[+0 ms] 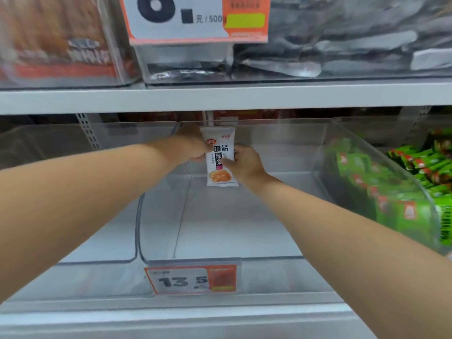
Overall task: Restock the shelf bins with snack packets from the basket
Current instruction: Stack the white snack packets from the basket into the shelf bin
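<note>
A white snack packet [220, 155] with black characters and an orange food picture stands upright near the back of a clear plastic shelf bin [244, 261]. My left hand [189, 143] grips its left edge. My right hand [244, 162] pinches its right edge, thumb on the front. Both arms reach deep into the bin. The bin holds nothing else that I can see. The basket is out of view.
The bin to the right holds several green packets [396, 199]. Another clear bin [97, 260] sits to the left. An orange price tag [190, 280] reading 13.5 hangs on the front. The shelf board [220, 99] above carries bins of red and grey packets.
</note>
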`<state>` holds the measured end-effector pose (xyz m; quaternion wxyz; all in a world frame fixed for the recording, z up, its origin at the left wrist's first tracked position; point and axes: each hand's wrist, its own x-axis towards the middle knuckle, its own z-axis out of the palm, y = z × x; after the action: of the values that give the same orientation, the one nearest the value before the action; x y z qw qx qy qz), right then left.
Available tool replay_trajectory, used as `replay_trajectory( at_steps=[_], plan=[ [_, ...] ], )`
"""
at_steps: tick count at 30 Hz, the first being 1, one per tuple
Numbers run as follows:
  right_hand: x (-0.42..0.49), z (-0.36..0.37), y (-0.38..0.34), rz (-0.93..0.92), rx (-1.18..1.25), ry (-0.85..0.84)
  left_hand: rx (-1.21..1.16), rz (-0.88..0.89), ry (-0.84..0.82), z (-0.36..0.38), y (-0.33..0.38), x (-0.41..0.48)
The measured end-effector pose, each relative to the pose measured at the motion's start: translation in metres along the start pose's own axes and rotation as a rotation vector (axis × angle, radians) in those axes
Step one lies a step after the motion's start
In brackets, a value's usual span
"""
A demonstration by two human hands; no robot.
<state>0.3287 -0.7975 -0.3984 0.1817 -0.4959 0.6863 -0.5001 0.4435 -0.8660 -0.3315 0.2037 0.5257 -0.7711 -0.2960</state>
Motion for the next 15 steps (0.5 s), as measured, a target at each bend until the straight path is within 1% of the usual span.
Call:
replay_trajectory(
  at_steps=[2,4,8,11,13,15],
  plan=[
    [0.004,0.002,-0.001,0.004,-0.012,0.014,0.0,0.002,0.009,0.0,-0.001,0.0],
    [0.004,0.005,-0.001,0.021,-0.038,-0.009,-0.024,-0.008,0.004,-0.001,-0.001,-0.001],
    [0.0,0.009,0.005,0.076,-0.168,-0.054,-0.095,-0.043,-0.031,0.0,-0.001,-0.006],
    [-0.001,0.007,0.004,0.084,-0.177,-0.063,-0.232,-0.14,-0.132,0.0,-0.003,-0.011],
    [-0.001,0.006,0.003,0.078,-0.143,-0.065,-0.306,-0.198,-0.192,-0.001,-0.003,-0.014],
    [0.003,0.008,0.004,0.094,-0.124,-0.035,-0.347,-0.258,-0.193,0.0,-0.003,-0.01]
  ],
)
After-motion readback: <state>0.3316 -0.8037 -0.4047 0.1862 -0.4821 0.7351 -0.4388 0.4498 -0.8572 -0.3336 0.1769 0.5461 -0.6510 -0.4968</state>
